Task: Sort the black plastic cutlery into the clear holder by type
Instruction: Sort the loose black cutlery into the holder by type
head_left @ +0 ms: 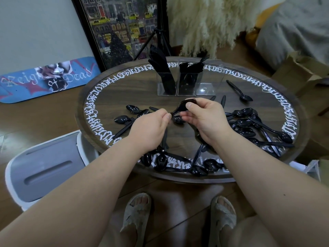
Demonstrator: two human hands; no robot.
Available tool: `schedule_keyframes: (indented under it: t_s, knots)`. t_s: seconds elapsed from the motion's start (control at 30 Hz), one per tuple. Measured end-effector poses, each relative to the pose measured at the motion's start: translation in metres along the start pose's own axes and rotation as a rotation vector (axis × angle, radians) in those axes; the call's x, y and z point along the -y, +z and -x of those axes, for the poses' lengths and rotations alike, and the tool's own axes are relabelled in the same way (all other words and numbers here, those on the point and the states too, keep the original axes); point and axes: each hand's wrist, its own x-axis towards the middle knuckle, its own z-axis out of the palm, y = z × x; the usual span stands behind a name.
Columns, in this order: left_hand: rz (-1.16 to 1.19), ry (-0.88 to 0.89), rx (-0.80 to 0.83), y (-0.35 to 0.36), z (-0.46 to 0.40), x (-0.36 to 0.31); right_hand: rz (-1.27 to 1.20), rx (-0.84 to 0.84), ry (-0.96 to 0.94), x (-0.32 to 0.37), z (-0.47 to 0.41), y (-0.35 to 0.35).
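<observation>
Over the middle of the round table [135, 86], my right hand [204, 118] grips a bundle of black forks [181, 106], their heads pointing toward the holder. My left hand [151, 129] pinches the handle end of that bundle. The clear holder [204, 88] stands at the far side with three compartments: knives [160, 68] in the left one, forks [191, 70] in the middle one, nothing in the right one. Several loose black spoons lie on the table: a pile [249, 125] at the right, others [131, 113] at the left and along the near edge [178, 163].
One spoon [240, 91] lies alone at the far right of the table. A grey and white stool [46, 166] stands at the near left. A skateboard deck [48, 79], a framed picture [121, 29] and a tripod [160, 32] lean behind. Cardboard boxes [293, 72] sit at the right.
</observation>
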Motion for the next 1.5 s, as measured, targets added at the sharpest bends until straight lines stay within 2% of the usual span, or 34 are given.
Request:
schedule_keyframes:
  t_s: [0.13, 0.3, 0.5, 0.63, 0.83, 1.0, 1.13, 1.3, 1.5]
  knots:
    - [0.049, 0.034, -0.084, -0.006, -0.005, 0.002, -0.002, -0.047, -0.092, 0.014, 0.003, -0.002]
    - [-0.089, 0.104, -0.184, -0.019, -0.030, 0.006, 0.144, -0.257, -0.380, 0.055, -0.011, -0.023]
    - [-0.218, 0.178, -0.171, -0.028, -0.085, -0.012, 0.618, -0.465, -0.802, 0.100, -0.060, -0.043]
    - [-0.206, 0.176, -0.151, -0.025, -0.114, -0.020, 0.849, -0.390, -0.971, 0.107, -0.097, -0.040]
    - [-0.183, 0.153, -0.128, -0.013, -0.136, -0.021, 1.146, -0.174, -0.972, 0.080, -0.138, -0.022]
    - [-0.188, 0.180, -0.142, -0.007, -0.147, -0.018, 1.341, 0.039, -0.701, 0.075, -0.140, -0.022]
    - [-0.209, 0.214, -0.138, -0.006, -0.157, -0.020, 1.226, -0.037, -0.636, 0.085, -0.138, -0.046]
    - [-0.227, 0.231, -0.092, -0.001, -0.170, -0.024, 1.401, 0.013, -0.550, 0.082, -0.159, -0.065]
    - [-0.217, 0.222, -0.042, 0.003, -0.174, -0.021, 1.514, 0.036, -0.616, 0.073, -0.175, -0.060]
